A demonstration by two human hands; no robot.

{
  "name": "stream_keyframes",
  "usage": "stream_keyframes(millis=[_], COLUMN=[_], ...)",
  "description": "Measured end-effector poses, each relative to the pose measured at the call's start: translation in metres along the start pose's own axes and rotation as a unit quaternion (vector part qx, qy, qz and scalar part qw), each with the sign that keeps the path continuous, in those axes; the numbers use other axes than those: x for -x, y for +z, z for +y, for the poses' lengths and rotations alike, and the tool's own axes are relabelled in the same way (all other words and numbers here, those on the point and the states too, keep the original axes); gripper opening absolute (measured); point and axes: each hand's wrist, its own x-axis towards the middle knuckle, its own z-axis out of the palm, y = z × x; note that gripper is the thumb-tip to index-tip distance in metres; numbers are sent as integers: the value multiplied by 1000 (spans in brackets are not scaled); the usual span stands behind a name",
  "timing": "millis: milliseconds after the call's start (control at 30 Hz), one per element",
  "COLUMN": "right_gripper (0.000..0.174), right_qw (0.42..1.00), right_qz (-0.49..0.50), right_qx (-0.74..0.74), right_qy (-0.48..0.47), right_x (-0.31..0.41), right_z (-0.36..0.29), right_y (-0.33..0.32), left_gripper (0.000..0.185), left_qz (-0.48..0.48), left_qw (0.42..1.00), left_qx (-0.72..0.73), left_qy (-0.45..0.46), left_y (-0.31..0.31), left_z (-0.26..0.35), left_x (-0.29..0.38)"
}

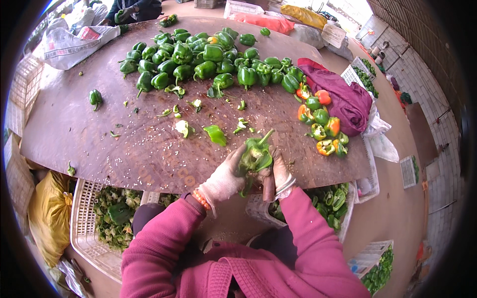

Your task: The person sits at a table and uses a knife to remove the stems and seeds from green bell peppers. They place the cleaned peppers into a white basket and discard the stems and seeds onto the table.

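Observation:
Above the table's near edge, my gloved left hand [226, 176] grips a cut-open green bell pepper [265, 161] from its left side. Pale flesh shows in its opening, and the stem points up and to the right. My right hand [280, 169], also gloved, closes around a brown tool handle [268, 189] against the pepper's right side; whatever blade it has is hidden. Just beyond my hands lie a green pepper piece [215, 135], a pale pepper core [182, 128] and scattered seeds. Whole green bell peppers [182, 54] are heaped farther back on the brown table [111, 149].
Orange-and-green cut peppers [325, 147] lie at right beside a purple cloth [337, 97]. Below the edge stand a crate of cores [84, 223] at left and a crate of cut peppers [348, 212] at right. Across the table is another person's hand [126, 14].

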Motion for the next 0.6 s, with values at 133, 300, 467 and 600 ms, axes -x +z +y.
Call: stream_keyframes(millis=[133, 300, 467, 600], right_gripper=[59, 54, 66, 69], right_qw=[998, 969, 911, 817], right_qz=[-6, 104, 42, 75], right_qx=[21, 171, 294, 461], right_qy=[-57, -143, -286, -339], right_x=[-5, -6, -5, -3], right_z=[-6, 1, 18, 23], right_y=[1, 4, 26, 42], left_gripper=[70, 35, 46, 56], left_qz=[75, 151, 64, 116], left_qw=[985, 922, 994, 928], left_qx=[-152, -343, -47, 324], left_qy=[26, 96, -78, -143], left_y=[-11, -29, -14, 1], left_z=[9, 36, 41, 26], left_x=[-9, -4, -2, -12])
